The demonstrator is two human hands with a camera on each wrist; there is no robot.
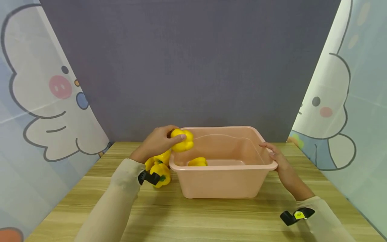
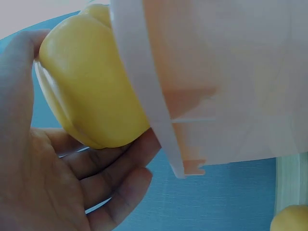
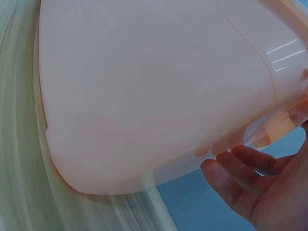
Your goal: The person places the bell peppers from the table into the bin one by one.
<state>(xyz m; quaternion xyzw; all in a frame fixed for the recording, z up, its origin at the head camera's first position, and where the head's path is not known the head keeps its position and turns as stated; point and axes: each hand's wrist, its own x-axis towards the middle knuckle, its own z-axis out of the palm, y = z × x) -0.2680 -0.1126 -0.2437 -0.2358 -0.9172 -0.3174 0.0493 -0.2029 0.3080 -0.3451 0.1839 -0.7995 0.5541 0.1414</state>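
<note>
My left hand (image 1: 159, 141) holds a yellow bell pepper (image 1: 183, 141) between thumb and fingers, at the left rim of a pink plastic tub (image 1: 222, 181). In the left wrist view this pepper (image 2: 91, 82) sits against the tub's rim (image 2: 139, 72), with the fingers beneath it. My right hand (image 1: 279, 161) grips the tub's right rim; its fingers (image 3: 236, 178) show beside the outer wall in the right wrist view. Inside the tub lies another yellow pepper (image 1: 198, 161), partly hidden by the near rim.
Several yellow bell peppers (image 1: 160, 173) lie on the wooden table (image 1: 181, 218) left of the tub, partly behind my left wrist. A dark grey panel (image 1: 193, 67) stands behind, and cartoon-printed curtains (image 1: 362, 134) flank both sides.
</note>
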